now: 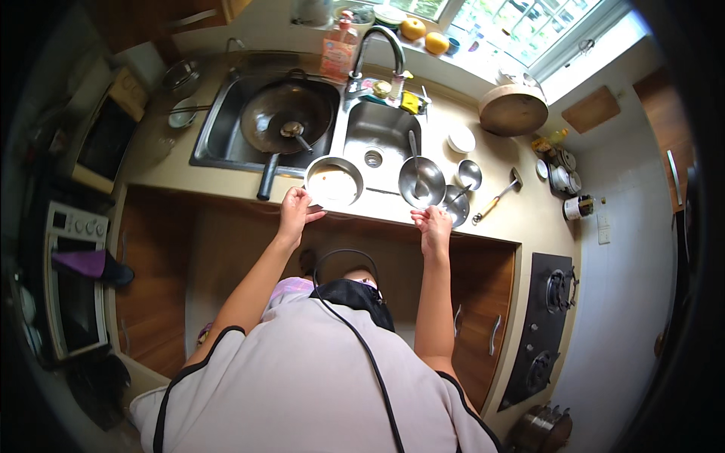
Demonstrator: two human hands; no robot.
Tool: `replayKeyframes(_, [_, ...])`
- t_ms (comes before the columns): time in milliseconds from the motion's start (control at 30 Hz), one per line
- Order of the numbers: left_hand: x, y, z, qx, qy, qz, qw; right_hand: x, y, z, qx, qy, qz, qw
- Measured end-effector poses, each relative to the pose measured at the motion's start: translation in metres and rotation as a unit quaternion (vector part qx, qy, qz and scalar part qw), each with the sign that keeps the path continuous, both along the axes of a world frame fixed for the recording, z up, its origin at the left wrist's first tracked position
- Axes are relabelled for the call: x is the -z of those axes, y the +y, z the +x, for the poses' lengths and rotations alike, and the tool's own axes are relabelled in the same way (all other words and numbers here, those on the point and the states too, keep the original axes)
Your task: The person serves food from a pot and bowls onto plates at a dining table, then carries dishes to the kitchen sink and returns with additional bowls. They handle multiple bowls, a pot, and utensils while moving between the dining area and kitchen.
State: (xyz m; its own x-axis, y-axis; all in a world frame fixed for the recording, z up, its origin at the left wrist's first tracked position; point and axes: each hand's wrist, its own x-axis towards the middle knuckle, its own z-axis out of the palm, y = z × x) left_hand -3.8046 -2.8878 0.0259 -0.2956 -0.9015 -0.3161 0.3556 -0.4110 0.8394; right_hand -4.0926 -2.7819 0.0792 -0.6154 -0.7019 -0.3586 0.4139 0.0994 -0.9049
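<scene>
Between finger and thumb, my left hand (294, 217) grips the near left rim of a shallow round metal pan (334, 182), with brownish bits in its pale bottom. My right hand (434, 227) has its curled fingers at the near rim of a stainless steel bowl (409, 180), a long-handled spoon (413, 144) leaning in it. Both vessels are at the counter's front edge, before the small sink basin (354, 136). Close to the right of the steel bowl are a metal ladle (457, 210) and a smaller steel bowl (469, 170).
A wok (266, 122) with a black handle fills much of the larger sink (218, 141). The faucet (391, 37) arches behind the basins. To the right lie a white bowl (461, 139) and a wooden-handled spatula (498, 198). A gas hob (538, 328) is at far right.
</scene>
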Motion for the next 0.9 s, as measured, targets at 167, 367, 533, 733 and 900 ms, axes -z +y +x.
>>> replayKeyframes(167, [0.033, -0.065, -0.075, 0.024, -0.029, 0.027, 0.999, -0.003, -0.023, -0.073, 0.067, 0.012, 0.0, 0.998])
replayKeyframes(367, [0.107, -0.137, -0.16, 0.005, -0.119, 0.056, 0.991, 0.027, -0.048, -0.217, 0.133, 0.059, 0.033, 0.989])
replayKeyframes(533, [0.16, -0.173, -0.208, -0.005, -0.214, 0.089, 0.973, 0.069, -0.065, -0.332, 0.186, 0.054, 0.121, 0.973])
replayKeyframes(733, [0.21, -0.186, -0.235, -0.035, -0.273, 0.184, 0.944, 0.125, -0.085, -0.415, 0.224, -0.012, 0.156, 0.962])
replayKeyframes(900, [0.24, -0.187, -0.239, -0.027, -0.287, 0.202, 0.936, 0.152, -0.092, -0.44, 0.215, -0.037, 0.155, 0.964])
